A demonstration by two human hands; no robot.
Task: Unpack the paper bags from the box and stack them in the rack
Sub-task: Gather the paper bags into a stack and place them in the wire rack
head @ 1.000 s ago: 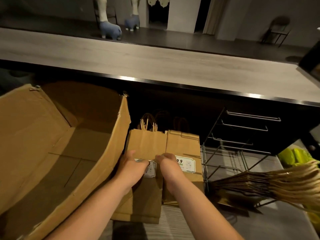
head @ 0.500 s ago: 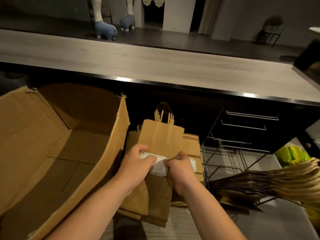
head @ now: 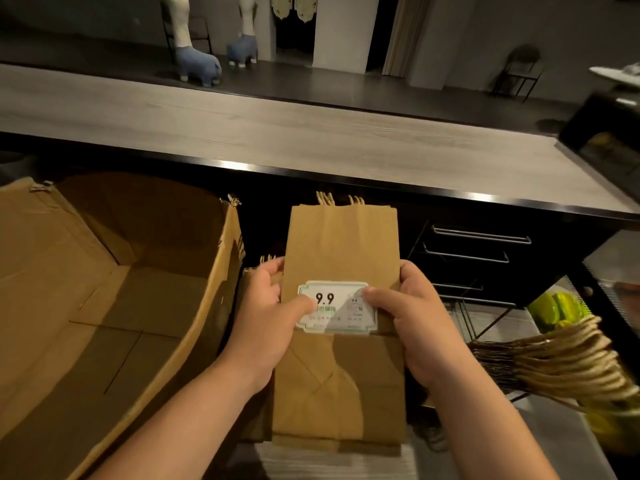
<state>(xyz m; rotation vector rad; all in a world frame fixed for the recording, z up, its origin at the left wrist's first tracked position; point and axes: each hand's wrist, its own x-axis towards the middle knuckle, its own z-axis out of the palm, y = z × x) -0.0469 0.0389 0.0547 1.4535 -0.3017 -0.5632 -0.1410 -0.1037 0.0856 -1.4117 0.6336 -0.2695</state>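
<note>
Both hands grip one flat brown paper bag with a white 9.9 label [head: 341, 258], held up between the box and the rack. Left hand [head: 268, 317] clamps its left edge, thumb on the label; right hand [head: 414, 318] clamps the right edge. One open brown cardboard box [head: 114, 289] at left, cut off by the frame. More bags [head: 258, 375] behind, mostly hidden, count unclear. One black wire rack [head: 478, 268] at right; a stack of flat bags with twine handles [head: 554, 362] beside it, uncountable. Grey wood bench [head: 277, 133] beyond.
</note>
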